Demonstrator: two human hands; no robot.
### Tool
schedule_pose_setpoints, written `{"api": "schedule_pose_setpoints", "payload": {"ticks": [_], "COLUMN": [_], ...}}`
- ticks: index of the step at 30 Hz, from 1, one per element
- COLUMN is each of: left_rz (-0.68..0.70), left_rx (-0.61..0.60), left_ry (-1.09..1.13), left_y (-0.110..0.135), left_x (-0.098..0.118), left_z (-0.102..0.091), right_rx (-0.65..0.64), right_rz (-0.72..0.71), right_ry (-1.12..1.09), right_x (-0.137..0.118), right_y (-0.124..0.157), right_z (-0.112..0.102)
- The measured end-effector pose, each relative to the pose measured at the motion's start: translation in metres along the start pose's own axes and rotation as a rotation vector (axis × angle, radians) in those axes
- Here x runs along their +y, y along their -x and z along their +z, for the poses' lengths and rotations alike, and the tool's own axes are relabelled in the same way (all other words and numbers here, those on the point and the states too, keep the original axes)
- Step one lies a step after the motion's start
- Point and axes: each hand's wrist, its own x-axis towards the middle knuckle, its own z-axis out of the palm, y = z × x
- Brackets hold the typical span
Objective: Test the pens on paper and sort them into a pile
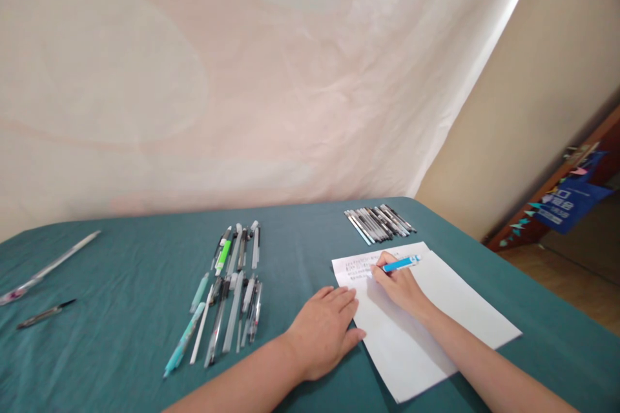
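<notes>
A blue pen (402,263) is pinched in the fingers of my right hand (397,285), its tip down toward the white paper (436,322). Lines of small handwriting cover the upper left of the sheet; the words are too small to read. Flat on the cloth lies my left hand (327,332), fingers stretched out, with its fingertips and thumb at the paper's left edge. Several pens, clear, black, white, green and turquoise, lie in two loose rows left of that hand, among them a bright green pen (223,257) and a turquoise patterned pen (185,340).
A tight row of pens (380,224) lies beyond the paper on the green tablecloth (300,239). Far left are a long clear tube-like item (53,266) and a small dark pen (46,314). A pale curtain (252,90) hangs behind the table; a doorway with a blue cloth (571,204) is at right.
</notes>
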Motion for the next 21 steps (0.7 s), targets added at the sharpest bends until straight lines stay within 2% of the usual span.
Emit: {"api": "schedule_pose_setpoints", "payload": {"ticks": [6, 21], "left_rz": [-0.001, -0.001], "left_rx": [0.004, -0.004], "left_ry": [-0.002, -0.002], "left_y": [-0.0002, -0.0002], "left_x": [-0.0002, 0.0], "left_z": [0.0008, -0.0002], "right_rx": [-0.022, 0.017], "right_rz": [0.005, 0.0], "right_ry": [0.001, -0.017], "right_x": [-0.0003, 0.0017], "right_y": [0.0, -0.0005], "right_z": [-0.0012, 0.0008]}}
